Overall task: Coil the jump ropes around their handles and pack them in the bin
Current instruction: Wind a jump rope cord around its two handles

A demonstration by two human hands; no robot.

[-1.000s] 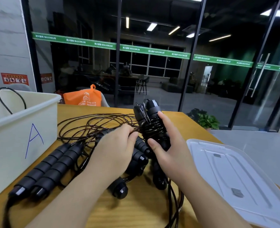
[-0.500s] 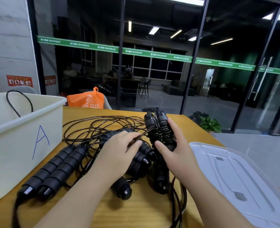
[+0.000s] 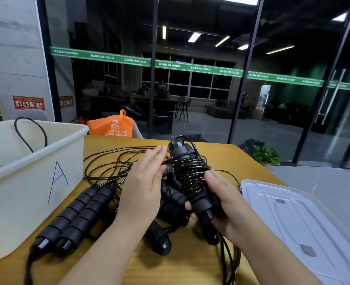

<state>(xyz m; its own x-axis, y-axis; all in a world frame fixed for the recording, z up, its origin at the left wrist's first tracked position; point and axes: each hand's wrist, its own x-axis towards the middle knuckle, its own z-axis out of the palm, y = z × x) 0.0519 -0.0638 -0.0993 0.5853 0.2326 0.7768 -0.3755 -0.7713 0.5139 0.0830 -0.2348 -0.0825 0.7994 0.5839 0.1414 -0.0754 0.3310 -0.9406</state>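
My right hand (image 3: 225, 206) grips a pair of black jump-rope handles (image 3: 187, 177), held upright above the wooden table (image 3: 190, 268), with thin black cord wound around their upper half. Just left of that bundle my left hand (image 3: 145, 182) is flat with straight fingers, its fingertips near the wound cord. Loose loops of cord (image 3: 116, 161) lie on the table behind my hands. Two more foam-grip handles (image 3: 75, 217) lie side by side at the left, and other handles (image 3: 172, 202) are piled under my hands. The white bin marked "A" (image 3: 36, 182) stands at the left, a cord loop sticking out of it.
A clear plastic lid (image 3: 306, 223) lies flat on the table's right side. An orange bag (image 3: 110, 125) sits beyond the far table edge. Glass walls and a potted plant (image 3: 262, 153) stand behind. More cord (image 3: 229, 260) trails off the near edge.
My left hand let go of the cord and straightened its fingers beside the bundle. My right hand slid down to the lower ends of the handles, and the bundle stands more upright.
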